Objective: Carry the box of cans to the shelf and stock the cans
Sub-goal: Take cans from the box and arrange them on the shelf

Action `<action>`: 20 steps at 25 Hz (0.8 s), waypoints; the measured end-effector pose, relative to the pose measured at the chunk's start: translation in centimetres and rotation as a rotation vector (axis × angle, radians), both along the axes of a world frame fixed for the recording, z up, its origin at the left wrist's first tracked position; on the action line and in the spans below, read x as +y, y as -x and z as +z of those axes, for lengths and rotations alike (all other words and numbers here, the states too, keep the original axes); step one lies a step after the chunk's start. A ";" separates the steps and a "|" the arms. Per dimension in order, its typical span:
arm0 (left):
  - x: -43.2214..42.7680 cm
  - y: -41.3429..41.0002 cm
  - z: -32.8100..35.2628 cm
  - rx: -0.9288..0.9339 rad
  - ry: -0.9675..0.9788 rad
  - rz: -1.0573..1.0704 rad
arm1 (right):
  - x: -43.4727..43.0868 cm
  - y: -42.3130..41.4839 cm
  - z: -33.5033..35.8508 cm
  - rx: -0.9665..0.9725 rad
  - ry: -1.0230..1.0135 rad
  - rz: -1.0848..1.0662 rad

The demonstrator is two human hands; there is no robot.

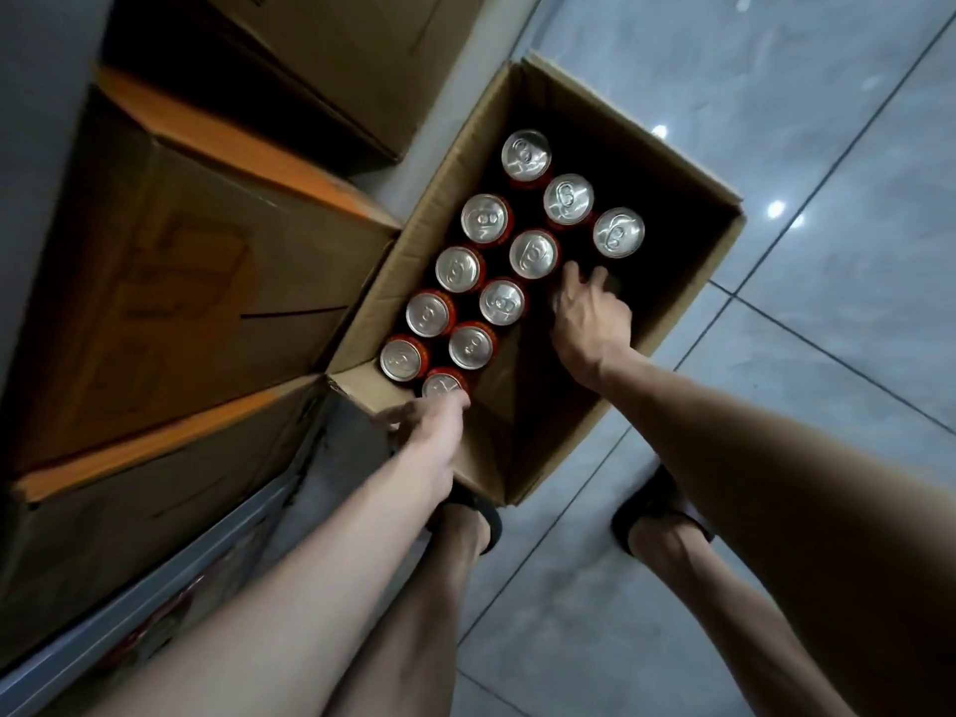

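**A:** Starting closest, what worries you?

**B:** The sandals (pixel 481 514) stand just beside the near corner of the box (pixel 408 251), which sits on the tiled floor (pixel 776 406). If a lift slips, the toes are under it.

**A:** And the grip?

**B:** The left hand (pixel 429 421) curls its fingers over the near rim at the corner, gripping cardboard beside the corner can (pixel 442 384). One thin wall could buckle or tear under this weight.

**A:** The other one?

**B:** The right hand (pixel 589 318) reaches down into the middle of the box, fingers spread into shadow. I cannot tell whether it has hold of a can.

**A:** Further in?

**B:** The cans (pixel 534 253) stand upright, mostly along the left side, and the right side is bare. That makes the load lopsided, I judge, so a lift may tip it and send them sliding.

**A:** Beyond that?

**B:** Stacked cartons (pixel 181 282) sit against the box's left wall, and swinging it up could snag there.
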State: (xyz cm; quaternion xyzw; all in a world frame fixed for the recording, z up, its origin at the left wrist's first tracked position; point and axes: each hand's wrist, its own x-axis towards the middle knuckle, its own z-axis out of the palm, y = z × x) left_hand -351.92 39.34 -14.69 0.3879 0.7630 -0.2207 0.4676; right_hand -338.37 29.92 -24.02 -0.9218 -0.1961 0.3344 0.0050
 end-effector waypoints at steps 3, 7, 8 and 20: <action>0.3 1.3 0.8 -0.013 0.029 -0.083 | 0.2 -0.4 1.0 0.019 0.004 -0.058; 0.5 0.7 5.2 -0.060 -0.126 -0.290 | -1.7 -1.6 8.3 0.237 -0.152 -0.267; 0.0 -0.3 7.6 -0.076 -0.178 -0.371 | -2.6 -2.1 10.9 0.350 -0.242 -0.391; -0.1 -12.7 49.7 -1.008 -0.363 -0.798 | -6.7 -12.2 58.5 0.969 -0.978 -0.557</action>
